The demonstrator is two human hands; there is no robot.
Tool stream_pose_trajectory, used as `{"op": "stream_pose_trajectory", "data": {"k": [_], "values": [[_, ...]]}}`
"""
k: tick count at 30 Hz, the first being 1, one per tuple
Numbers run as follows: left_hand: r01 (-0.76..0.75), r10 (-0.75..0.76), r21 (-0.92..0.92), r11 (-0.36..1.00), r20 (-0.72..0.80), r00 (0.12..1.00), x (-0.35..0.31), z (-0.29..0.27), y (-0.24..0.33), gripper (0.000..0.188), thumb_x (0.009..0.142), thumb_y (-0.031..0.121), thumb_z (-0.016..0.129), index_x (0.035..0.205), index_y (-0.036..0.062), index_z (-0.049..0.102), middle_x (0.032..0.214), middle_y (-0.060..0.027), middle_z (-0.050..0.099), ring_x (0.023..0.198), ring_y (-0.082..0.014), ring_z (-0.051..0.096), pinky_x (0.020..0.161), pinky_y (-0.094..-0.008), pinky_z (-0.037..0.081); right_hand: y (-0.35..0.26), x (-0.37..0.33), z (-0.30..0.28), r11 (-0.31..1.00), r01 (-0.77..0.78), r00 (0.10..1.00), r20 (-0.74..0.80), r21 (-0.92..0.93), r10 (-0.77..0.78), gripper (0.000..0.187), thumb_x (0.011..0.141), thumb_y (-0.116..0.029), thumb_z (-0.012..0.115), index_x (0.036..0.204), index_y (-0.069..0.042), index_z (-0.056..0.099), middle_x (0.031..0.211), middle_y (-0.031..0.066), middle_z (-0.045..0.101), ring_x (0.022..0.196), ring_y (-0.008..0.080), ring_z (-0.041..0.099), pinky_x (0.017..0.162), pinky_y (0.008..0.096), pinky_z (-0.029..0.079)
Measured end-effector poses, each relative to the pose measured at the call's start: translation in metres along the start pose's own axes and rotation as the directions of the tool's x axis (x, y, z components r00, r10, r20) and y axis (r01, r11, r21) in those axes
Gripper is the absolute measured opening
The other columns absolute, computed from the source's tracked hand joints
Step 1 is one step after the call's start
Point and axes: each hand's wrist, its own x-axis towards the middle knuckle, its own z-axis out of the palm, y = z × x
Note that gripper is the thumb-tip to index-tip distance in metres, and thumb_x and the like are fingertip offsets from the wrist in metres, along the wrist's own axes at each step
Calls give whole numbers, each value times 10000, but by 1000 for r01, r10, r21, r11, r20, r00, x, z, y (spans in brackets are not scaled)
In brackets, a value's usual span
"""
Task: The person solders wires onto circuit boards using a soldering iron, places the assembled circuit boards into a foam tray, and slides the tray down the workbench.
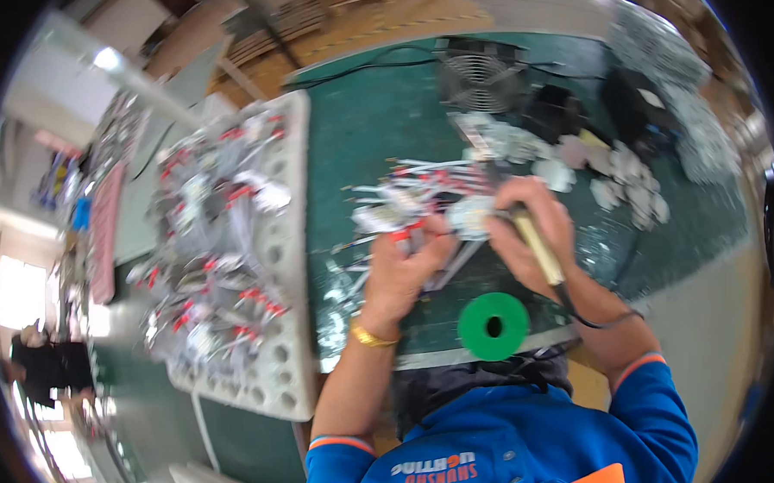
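Observation:
My right hand (537,226) grips a soldering iron (538,250) by its cream handle, with the cord trailing down over my forearm. Across from it, my left hand (405,262) is pinched closed at a small red and white wired part (401,236), which is blurred. A round white disc (470,216), perhaps a small board, lies between the fingertips of both hands. Beyond them spreads a pile of white sticks or wires (427,175) with red pieces. The iron's tip is too blurred to make out.
A green spool (475,328) stands at the table's near edge. At left, a white tray with holes (295,271) bears many bagged red-and-white parts. A fan (482,78) stands at the back, with white discs (631,183) and dark boxes at right. Another person (51,368) is far left.

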Motion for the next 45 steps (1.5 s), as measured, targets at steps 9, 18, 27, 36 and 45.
{"op": "stream_pose_trajectory", "data": {"k": [9, 18, 27, 36, 45], "values": [[-26, 25, 10, 1000, 94, 995, 3, 6, 5, 167, 787, 166, 594, 883, 30, 577, 667, 32, 525, 597, -31, 463, 535, -193, 386, -12, -24, -1, 985, -171, 982, -84, -26, 168, 145, 783, -1, 558, 896, -17, 468, 861, 103, 460, 798, 216, 474, 775, 294, 380], [-53, 69, -259, 965, 54, 996, -13, 22, 20, 179, 844, 219, 568, 844, 41, 546, 655, 35, 494, 580, -17, 428, 492, -170, 340, -14, -25, -5, 977, -196, 979, -44, 87, 200, 140, 823, -61, 513, 934, -25, 436, 904, 66, 411, 820, 151, 415, 765, 258, 344], [-189, 312, 266, 945, -908, 279, -177, -37, 59, 78, 827, 68, 565, 904, 81, 564, 715, 53, 509, 615, -17, 441, 525, -180, 361, 1, -14, -7, 958, -168, 944, -242, 231, 223, 147, 817, 14, 519, 943, -29, 457, 914, 27, 412, 793, 89, 383, 729, 210, 330], [-197, -293, -309, 931, -950, 106, -284, -165, 23, 175, 779, 151, 660, 790, 85, 498, 788, -80, 593, 497, -64, 453, 421, -194, 367, -8, -16, -4, 971, -158, 972, -146, 179, 185, 142, 832, -10, 523, 962, -26, 467, 907, 30, 438, 770, 92, 402, 718, 215, 349], [81, -395, -387, 919, -909, 133, -234, -173, 40, 266, 729, 223, 715, 685, 148, 464, 517, 67, 388, 370, -43, 294, 337, -200, 236, -13, -17, -10, 990, -109, 981, -152, 90, 122, 116, 829, -28, 531, 922, -16, 462, 884, 40, 445, 724, 99, 410, 659, 222, 364]]}}
